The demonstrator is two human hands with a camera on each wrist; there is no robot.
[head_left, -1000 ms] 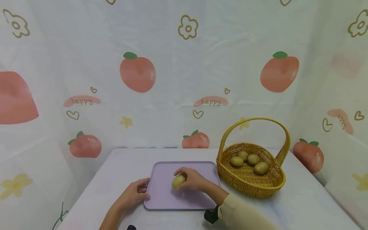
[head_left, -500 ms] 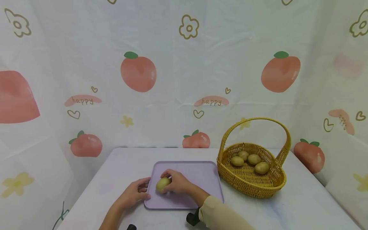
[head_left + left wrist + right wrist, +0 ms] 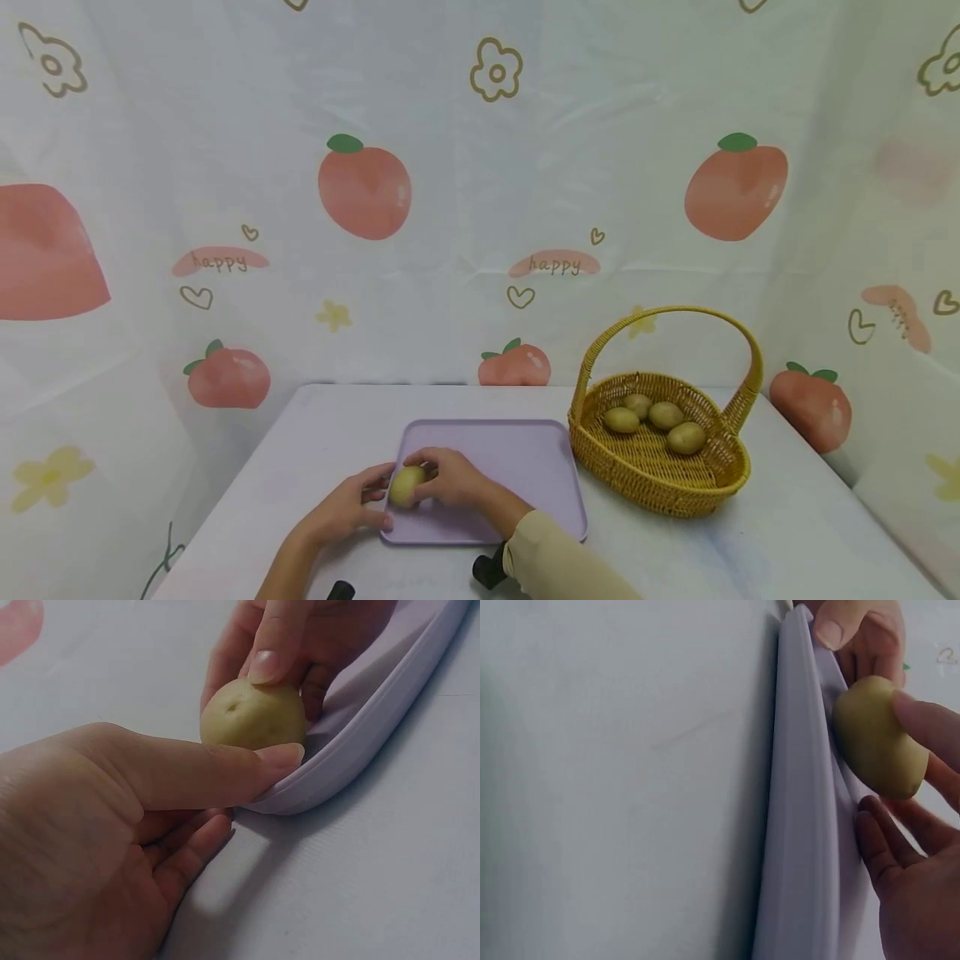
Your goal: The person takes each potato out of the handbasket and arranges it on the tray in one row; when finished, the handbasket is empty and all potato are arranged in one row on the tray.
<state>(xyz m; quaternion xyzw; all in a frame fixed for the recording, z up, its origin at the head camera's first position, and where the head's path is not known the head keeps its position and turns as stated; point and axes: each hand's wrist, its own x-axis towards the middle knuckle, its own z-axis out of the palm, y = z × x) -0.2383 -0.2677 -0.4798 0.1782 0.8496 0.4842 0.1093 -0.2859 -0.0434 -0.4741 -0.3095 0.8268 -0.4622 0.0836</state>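
At the left end of the lilac tray (image 3: 517,467), a pale yellow-green potato (image 3: 407,487) is pinched between the thumb and fingers of my right hand (image 3: 457,483). My left hand (image 3: 341,508) lies at the tray's left edge, its thumb extended near the front corner. In the left wrist view, that straight thumb crosses in front of the potato (image 3: 251,712) at the rim; the other fingers are partly hidden behind it. From the right wrist, the potato (image 3: 877,739) appears above the tray floor, close to the left hand.
A yellow woven basket (image 3: 660,492) with a tall handle stands right of the tray, holding several potatoes (image 3: 686,438). A white cloth covers the table (image 3: 337,425). Behind hangs a fruit-patterned curtain (image 3: 450,317). Black wrist-camera parts (image 3: 491,568) show near the front.
My right hand has carried the potato leftward across the tray to its left end, beside the left hand. The left hand has stayed at the tray edge.
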